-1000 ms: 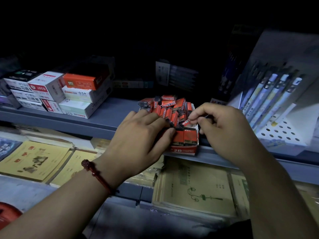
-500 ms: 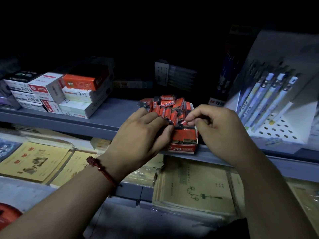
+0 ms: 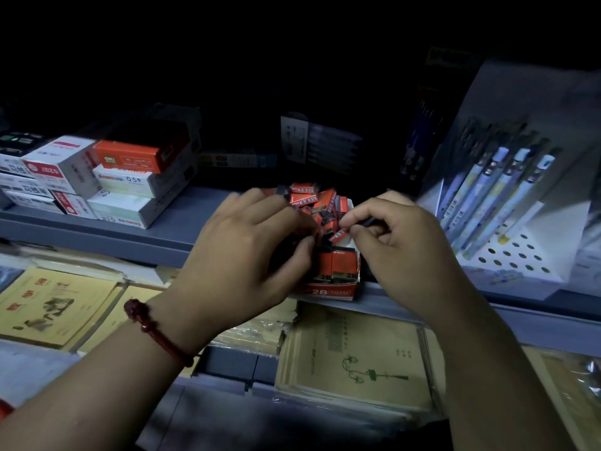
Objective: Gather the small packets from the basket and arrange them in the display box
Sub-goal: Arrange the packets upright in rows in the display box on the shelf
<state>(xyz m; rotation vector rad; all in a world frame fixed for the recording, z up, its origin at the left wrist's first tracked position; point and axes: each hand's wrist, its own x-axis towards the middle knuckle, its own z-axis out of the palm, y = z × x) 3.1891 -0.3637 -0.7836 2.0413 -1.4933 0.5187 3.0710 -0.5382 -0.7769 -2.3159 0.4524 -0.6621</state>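
A small red-and-white display box (image 3: pixel 338 289) marked 2B stands at the front edge of the grey shelf (image 3: pixel 182 229). Several small orange-red packets (image 3: pixel 309 198) are heaped in it and rise above its rim. My left hand (image 3: pixel 250 255) lies over the left side of the heap, fingers curled onto the packets and thumb against the box front. My right hand (image 3: pixel 400 242) is at the right side, its thumb and forefinger pinching one packet (image 3: pixel 340 236) at the top of the heap. No basket is in view.
Stacked white and orange stationery boxes (image 3: pixel 123 180) sit on the shelf at left. A white perforated stand with pens (image 3: pixel 500 196) leans at right. Yellow notebooks (image 3: pixel 354 356) lie on the lower shelf beneath my arms. The back of the shelf is dark.
Both hands stayed at the box. My left hand's fingers slid further over the heap and curled in; my right hand's pinch shifted slightly on a packet at the top.
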